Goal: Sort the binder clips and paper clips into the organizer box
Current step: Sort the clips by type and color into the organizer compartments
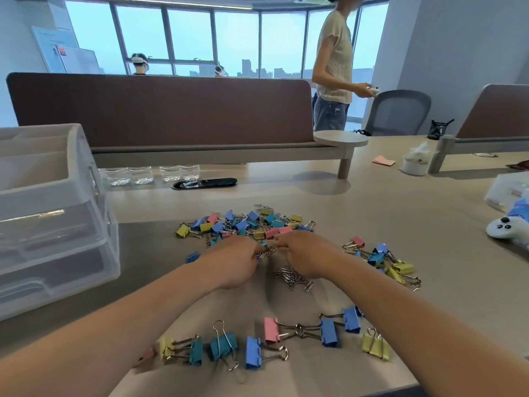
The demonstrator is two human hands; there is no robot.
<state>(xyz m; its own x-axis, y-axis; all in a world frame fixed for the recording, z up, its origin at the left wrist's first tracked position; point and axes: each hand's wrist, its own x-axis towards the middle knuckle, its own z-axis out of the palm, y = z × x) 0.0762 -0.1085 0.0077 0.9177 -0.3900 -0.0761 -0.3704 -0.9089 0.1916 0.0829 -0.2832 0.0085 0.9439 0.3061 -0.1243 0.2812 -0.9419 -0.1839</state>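
Organizer box [57,224]: one translucent white plastic unit with stacked drawers and open top compartments, at 9 o'clock from the hands, standing on the beige table [372,202].
Far heap of binder clips [246,224]: pink, yellow, blue and teal metal clips with silver wire handles, piled at 12 o'clock, touching both sets of fingertips; too tangled to count.
Near row of binder clips [272,339]: at 6 o'clock, between the forearms. Eight lie in plain sight: two yellow, two teal, three blue, one pink. Another pink one is half hidden under the left forearm.
Right cluster of binder clips [383,259]: at 3 o'clock, well apart from the heap. Pink, blue, teal and yellow ones overlap, so the number is unclear.
Left hand [232,262]: knuckles up, fingers curled, pinching the small tangle of clips [266,250].
Right hand [306,253]: knuckles up, fingertips pinching the same tangle from the other side.
Clear plastic bottles [148,174]: four, in a row at 11 o'clock under the brown desk divider [160,110].
Silver paper clips [292,277]: one loose pile at 5 o'clock, just beside the right wrist; too small to count.
Writing: wall notices [65,53] at 10 o'clock are too blurred to read.
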